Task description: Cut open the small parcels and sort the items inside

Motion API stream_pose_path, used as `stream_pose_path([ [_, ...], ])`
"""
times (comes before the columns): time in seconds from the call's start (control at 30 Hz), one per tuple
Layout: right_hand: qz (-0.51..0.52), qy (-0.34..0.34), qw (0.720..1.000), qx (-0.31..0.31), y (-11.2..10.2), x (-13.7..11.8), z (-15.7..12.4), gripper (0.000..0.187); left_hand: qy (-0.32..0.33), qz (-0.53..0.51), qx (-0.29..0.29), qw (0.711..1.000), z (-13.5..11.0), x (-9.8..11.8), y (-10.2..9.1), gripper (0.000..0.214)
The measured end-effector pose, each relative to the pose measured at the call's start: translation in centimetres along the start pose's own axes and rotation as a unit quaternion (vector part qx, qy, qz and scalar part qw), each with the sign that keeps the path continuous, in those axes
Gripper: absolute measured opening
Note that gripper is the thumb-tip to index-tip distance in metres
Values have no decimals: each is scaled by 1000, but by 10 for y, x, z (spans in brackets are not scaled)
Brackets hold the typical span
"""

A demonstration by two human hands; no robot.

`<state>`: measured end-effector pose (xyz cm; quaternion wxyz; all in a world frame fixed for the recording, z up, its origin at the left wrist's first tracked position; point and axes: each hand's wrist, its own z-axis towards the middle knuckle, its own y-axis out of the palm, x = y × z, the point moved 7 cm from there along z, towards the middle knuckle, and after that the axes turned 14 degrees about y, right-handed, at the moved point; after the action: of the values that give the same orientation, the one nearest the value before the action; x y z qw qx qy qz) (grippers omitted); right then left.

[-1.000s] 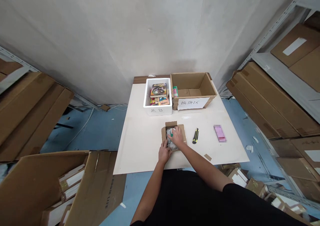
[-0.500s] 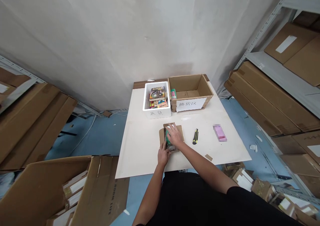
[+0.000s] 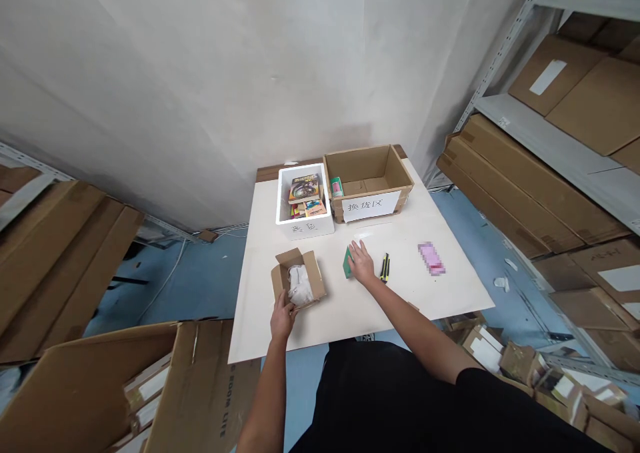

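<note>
My left hand [image 3: 283,316] grips the near left edge of a small open cardboard box [image 3: 315,276]. Crumpled white packing material [image 3: 299,285] lies inside it, and its flaps stand up. To the right, my right hand [image 3: 361,263] is closed on a small green box [image 3: 347,263] at the table's middle. Part of that green box is hidden behind the fingers. Just right of my right hand lies a yellow and black utility knife [image 3: 385,267].
A white foam box [image 3: 305,227] with books [image 3: 305,189] stands at the back, beside a large labelled cardboard box [image 3: 373,206] holding a green and pink package [image 3: 337,187]. A blurred pink item [image 3: 431,258] lies at right. Shelves with cartons [image 3: 530,186] flank the table [image 3: 260,336].
The green box has come out of the small cardboard box and moved right in my right hand. My left hand has shifted the cardboard box left. The view has turned slightly.
</note>
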<state>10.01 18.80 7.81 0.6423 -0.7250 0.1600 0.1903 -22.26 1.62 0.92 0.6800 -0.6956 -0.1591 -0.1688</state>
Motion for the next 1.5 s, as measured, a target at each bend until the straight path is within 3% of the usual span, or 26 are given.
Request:
stream_pose_path([
  [0.13,-10,-46,996,-79,45,13,-27,67,-10,6,-7,1000,-10,-12,-11,14],
  [0.27,1,-33,995,-90,56,29,-39,87,-27,8,69,997,-12,8,-21,44],
  [0.33,29,5,995,-92,54,43,-37,92,-30,4,111,993,-4,32,-22,50],
  [0.4,76,28,990,-112,53,55,-35,98,1,-23,100,995,18,68,-12,52],
  [0.57,227,80,958,-156,57,77,-32,109,158,-83,-72,981,94,174,40,82],
  [0.67,289,111,935,-172,61,85,-34,110,182,-103,-134,969,128,204,60,89],
  [0.73,317,124,924,-175,62,89,-36,107,169,-149,-149,963,143,206,66,80],
  [0.87,347,151,908,-177,60,91,-42,94,55,-240,-115,962,162,183,67,46],
  [1.03,278,156,940,-118,50,79,-43,87,-41,-218,-49,974,165,172,66,54],
  [1.13,231,163,957,-64,41,73,-41,82,-1,-206,-3,978,162,185,60,41],
  [1.27,212,116,970,-35,29,64,-37,59,149,-264,-65,951,160,208,66,32],
  [1.37,170,102,979,-51,23,60,-35,44,108,-333,-65,934,161,194,71,44],
  [1.43,129,127,981,-69,21,58,-33,37,74,-349,-56,932,161,181,73,48],
  [1.5,85,158,980,-89,20,54,-32,38,86,-352,-69,929,158,177,74,55],
])
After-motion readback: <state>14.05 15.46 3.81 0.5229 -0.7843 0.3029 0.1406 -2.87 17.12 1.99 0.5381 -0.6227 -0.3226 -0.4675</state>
